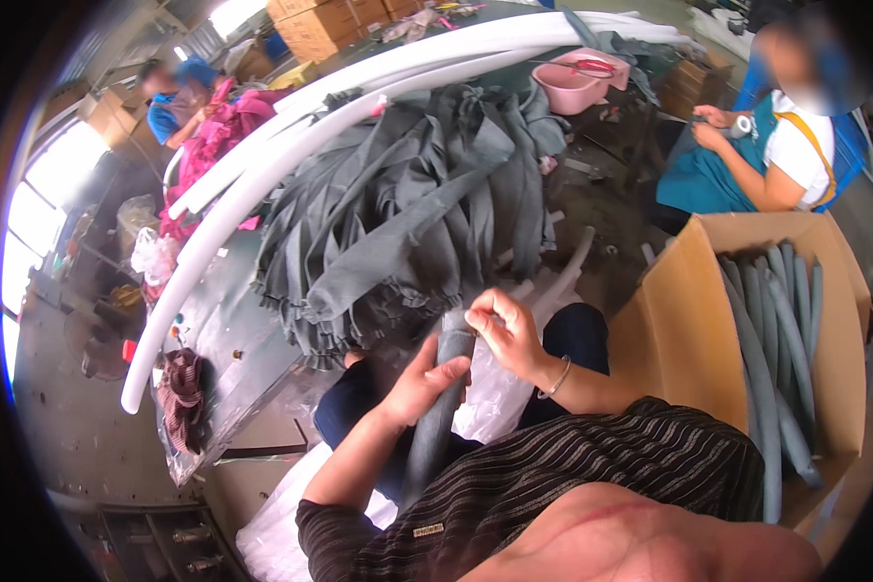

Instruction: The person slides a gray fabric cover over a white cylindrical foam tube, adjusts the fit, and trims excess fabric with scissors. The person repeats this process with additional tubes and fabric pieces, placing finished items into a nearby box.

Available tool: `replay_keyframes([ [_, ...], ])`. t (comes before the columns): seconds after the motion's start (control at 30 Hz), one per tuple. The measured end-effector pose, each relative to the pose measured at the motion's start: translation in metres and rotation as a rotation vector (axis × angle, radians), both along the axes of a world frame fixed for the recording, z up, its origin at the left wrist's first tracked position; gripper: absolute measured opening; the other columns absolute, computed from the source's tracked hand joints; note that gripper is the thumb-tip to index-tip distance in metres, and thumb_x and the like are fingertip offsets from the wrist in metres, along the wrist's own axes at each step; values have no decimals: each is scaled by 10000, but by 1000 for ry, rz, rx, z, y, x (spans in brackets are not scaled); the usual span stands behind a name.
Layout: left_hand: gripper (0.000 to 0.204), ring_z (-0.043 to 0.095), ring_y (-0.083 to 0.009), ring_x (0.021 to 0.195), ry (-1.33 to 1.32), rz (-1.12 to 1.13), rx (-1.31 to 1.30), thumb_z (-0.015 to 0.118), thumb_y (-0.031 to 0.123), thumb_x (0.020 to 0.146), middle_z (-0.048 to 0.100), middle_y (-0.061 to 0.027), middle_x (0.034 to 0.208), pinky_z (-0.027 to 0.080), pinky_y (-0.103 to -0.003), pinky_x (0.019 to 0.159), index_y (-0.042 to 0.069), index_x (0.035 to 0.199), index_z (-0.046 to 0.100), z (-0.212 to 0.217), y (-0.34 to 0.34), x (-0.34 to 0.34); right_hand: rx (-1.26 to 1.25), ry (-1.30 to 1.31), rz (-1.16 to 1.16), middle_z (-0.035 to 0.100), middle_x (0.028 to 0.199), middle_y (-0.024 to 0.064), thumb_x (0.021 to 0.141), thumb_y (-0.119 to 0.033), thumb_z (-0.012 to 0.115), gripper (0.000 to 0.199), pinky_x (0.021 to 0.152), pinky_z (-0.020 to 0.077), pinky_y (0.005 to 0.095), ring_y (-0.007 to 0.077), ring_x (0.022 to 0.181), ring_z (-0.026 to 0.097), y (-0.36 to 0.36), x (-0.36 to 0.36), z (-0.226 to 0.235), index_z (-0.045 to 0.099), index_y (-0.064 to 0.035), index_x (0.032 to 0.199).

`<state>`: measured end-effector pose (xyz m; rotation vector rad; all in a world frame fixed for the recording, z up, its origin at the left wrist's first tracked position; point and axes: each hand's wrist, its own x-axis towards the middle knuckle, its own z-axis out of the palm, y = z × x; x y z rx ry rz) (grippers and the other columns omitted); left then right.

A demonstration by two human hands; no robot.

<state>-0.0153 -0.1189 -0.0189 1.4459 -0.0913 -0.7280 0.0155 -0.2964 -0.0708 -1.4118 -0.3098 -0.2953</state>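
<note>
A grey cloth-covered tube (pixel 431 438) stands tilted in front of my body, its upper end pointing away from me. My left hand (pixel 425 381) is wrapped round it below the top. With thumb and fingers pinched, my right hand (pixel 507 335) grips the cloth edge at the tube's upper end. Just beyond my hands, a large heap of flat grey cloth sleeves (pixel 407 209) with gathered ends lies on the table. Long white foam tubes (pixel 225 225) lie along the heap's left and far side.
At my right stands an open cardboard box (pixel 664 315) holding several grey covered tubes (pixel 784 320). A pink basin (pixel 565 87) with red-handled scissors (pixel 592 67) is beyond the heap. Clear plastic (pixel 272 519) lies beneath my arms. Two other people sit at far left and far right.
</note>
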Motion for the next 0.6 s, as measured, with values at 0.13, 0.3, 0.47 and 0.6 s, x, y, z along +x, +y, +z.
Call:
replay_keyframes([
  [0.13,616,622,-200,895,-245,-31,-89,516,222,988,583,-121,1124,544,-323,721,109,1501,195,-4,-12,2,-220,-292,-74,538,756,64,874,-103,668,136,633,425,315,189,698,536,-27,-2,16,571,-34,809],
  [0.3,353,577,-161,1076,-499,44,-143,501,143,995,575,-87,1234,443,-311,977,35,1330,483,-22,-12,7,-213,-285,-145,554,776,60,871,-103,673,127,650,432,313,200,702,541,-26,-28,10,574,-41,820],
  [0.47,236,571,-148,1061,-287,204,-338,594,65,934,624,-72,1175,423,-291,968,13,1163,622,-22,0,-5,-181,-285,-105,567,769,56,867,-110,679,126,650,431,314,202,710,550,-9,-35,7,580,-49,817],
  [0.6,87,579,-142,970,-445,242,-354,615,15,901,629,-70,1063,439,-288,909,15,975,659,-28,19,-10,-197,-282,101,541,805,52,855,-172,712,188,687,458,309,187,777,548,7,-41,8,582,-36,851],
])
